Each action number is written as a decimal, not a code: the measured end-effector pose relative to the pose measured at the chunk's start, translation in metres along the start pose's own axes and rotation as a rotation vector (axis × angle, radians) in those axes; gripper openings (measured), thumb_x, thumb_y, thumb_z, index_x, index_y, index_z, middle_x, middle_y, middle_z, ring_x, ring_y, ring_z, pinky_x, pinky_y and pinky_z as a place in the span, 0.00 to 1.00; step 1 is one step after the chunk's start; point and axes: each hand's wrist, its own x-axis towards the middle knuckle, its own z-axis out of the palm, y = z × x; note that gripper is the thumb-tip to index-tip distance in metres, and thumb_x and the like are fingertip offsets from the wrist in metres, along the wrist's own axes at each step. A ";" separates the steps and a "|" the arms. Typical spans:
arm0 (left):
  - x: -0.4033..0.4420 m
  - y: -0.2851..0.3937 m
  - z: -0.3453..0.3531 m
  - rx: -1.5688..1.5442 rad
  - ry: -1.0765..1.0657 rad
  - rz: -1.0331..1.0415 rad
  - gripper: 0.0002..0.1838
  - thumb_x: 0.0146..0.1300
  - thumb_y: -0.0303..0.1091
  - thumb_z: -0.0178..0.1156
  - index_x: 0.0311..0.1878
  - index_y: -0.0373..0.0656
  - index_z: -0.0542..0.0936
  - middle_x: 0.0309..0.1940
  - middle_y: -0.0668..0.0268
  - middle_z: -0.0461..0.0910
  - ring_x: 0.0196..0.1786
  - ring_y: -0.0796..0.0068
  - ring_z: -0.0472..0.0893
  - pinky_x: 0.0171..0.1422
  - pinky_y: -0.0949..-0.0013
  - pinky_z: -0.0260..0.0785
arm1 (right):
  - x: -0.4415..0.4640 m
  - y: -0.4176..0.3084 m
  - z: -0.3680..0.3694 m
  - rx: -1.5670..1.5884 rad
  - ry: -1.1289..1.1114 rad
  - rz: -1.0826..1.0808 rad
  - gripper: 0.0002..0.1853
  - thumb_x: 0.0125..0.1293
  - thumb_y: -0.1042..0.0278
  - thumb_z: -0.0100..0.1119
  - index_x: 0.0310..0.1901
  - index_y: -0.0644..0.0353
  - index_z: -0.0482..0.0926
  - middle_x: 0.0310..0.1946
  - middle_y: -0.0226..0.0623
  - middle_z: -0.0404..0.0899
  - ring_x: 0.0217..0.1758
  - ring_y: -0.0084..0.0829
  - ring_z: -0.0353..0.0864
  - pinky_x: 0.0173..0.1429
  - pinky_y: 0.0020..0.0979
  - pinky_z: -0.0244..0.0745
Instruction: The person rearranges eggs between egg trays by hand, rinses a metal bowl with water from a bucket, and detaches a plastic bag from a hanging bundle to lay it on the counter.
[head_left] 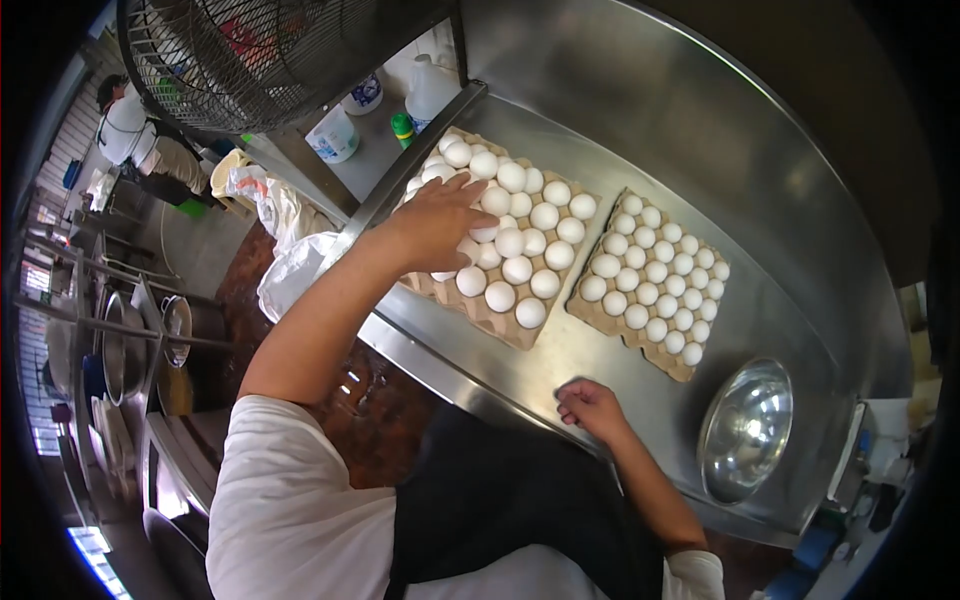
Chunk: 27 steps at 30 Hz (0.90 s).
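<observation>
My left hand reaches over the larger cardboard egg tray, its fingers spread on the white eggs. One egg lies partly under its fingertips; I see no egg lifted. Close to the sink counter's front edge is my right hand, fingers curled together. A small greyish edge shows at those fingertips, too small to name. To the right of the larger tray sits a second egg tray, filled with rows of white eggs.
Both trays rest on a steel counter with a raised back wall. A shiny metal bowl stands at the right. Behind the left end are a fan, a white jug and plastic bags. Another person is far left.
</observation>
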 end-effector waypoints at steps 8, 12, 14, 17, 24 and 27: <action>-0.005 0.001 0.001 -0.011 0.022 -0.023 0.36 0.51 0.36 0.71 0.68 0.52 0.78 0.79 0.49 0.57 0.81 0.47 0.54 0.84 0.51 0.47 | -0.002 0.004 0.000 0.020 -0.006 -0.044 0.07 0.70 0.70 0.63 0.43 0.64 0.81 0.31 0.33 0.82 0.32 0.21 0.81 0.38 0.24 0.79; -0.007 0.002 0.006 -0.026 0.040 -0.031 0.36 0.51 0.36 0.72 0.68 0.52 0.77 0.79 0.49 0.57 0.81 0.47 0.54 0.83 0.51 0.47 | 0.001 0.009 -0.001 0.017 -0.006 -0.046 0.07 0.70 0.69 0.63 0.43 0.64 0.81 0.31 0.33 0.82 0.31 0.21 0.80 0.37 0.24 0.79; -0.008 0.002 0.009 -0.030 0.060 -0.033 0.37 0.51 0.36 0.72 0.68 0.52 0.77 0.79 0.49 0.57 0.81 0.47 0.54 0.83 0.51 0.47 | 0.001 0.007 0.000 0.014 0.007 -0.043 0.07 0.70 0.69 0.63 0.43 0.64 0.81 0.31 0.33 0.82 0.30 0.21 0.80 0.37 0.24 0.79; -0.009 0.000 0.013 -0.037 0.091 -0.028 0.37 0.51 0.36 0.72 0.69 0.52 0.77 0.79 0.49 0.57 0.81 0.46 0.55 0.83 0.50 0.48 | 0.004 0.012 -0.001 0.013 -0.003 -0.055 0.07 0.70 0.70 0.62 0.42 0.64 0.81 0.30 0.32 0.82 0.30 0.21 0.80 0.37 0.24 0.79; -0.010 0.001 0.015 -0.021 0.111 -0.021 0.37 0.50 0.35 0.71 0.68 0.52 0.77 0.78 0.48 0.58 0.81 0.46 0.56 0.83 0.50 0.48 | 0.002 0.006 0.000 -0.004 -0.001 -0.041 0.07 0.70 0.69 0.63 0.42 0.64 0.81 0.30 0.32 0.82 0.29 0.20 0.80 0.36 0.24 0.79; -0.012 0.004 0.012 -0.033 0.113 -0.033 0.35 0.53 0.36 0.69 0.69 0.50 0.77 0.78 0.47 0.58 0.80 0.45 0.56 0.83 0.49 0.48 | 0.006 0.008 -0.003 -0.119 -0.015 -0.116 0.08 0.69 0.65 0.65 0.42 0.62 0.83 0.29 0.29 0.82 0.30 0.19 0.80 0.36 0.26 0.78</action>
